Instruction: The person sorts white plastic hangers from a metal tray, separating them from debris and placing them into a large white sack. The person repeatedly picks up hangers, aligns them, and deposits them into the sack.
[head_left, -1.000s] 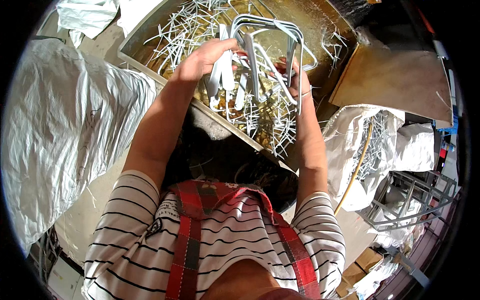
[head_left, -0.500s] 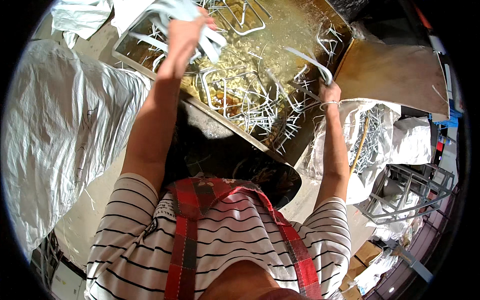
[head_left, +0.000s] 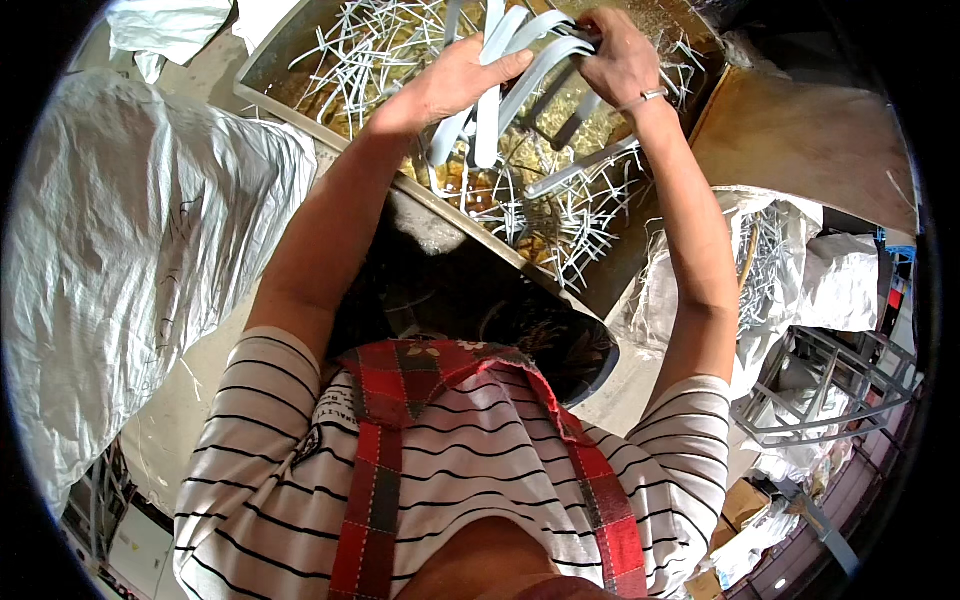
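Observation:
Both hands are over a wide metal tray (head_left: 285,112) with wet, yellowish contents. A bundle of light grey bent flat strips (head_left: 487,125) stands between them, several side by side, with rounded bends. My left hand (head_left: 455,85) grips the bundle from the left, thumb stretched across the front, other fingers partly hidden behind the strips. My right hand (head_left: 622,62) is closed round the strips' bent ends at the upper right, its fingertips turned away. Heaps of thin pale straight sticks (head_left: 570,225) lie in the tray below and left of the bundle.
Left of me stands a large white woven sack (head_left: 150,250). On the right are a brown sheet panel (head_left: 805,145), an open white sack holding grey strips (head_left: 765,260), and a grey metal frame (head_left: 825,390). A black rounded surface (head_left: 480,310) lies between me and the tray.
My left hand has come rightward with the grey strips, and my right hand has moved up and left to meet it. Both now hold the bundle. My view has shifted slightly.

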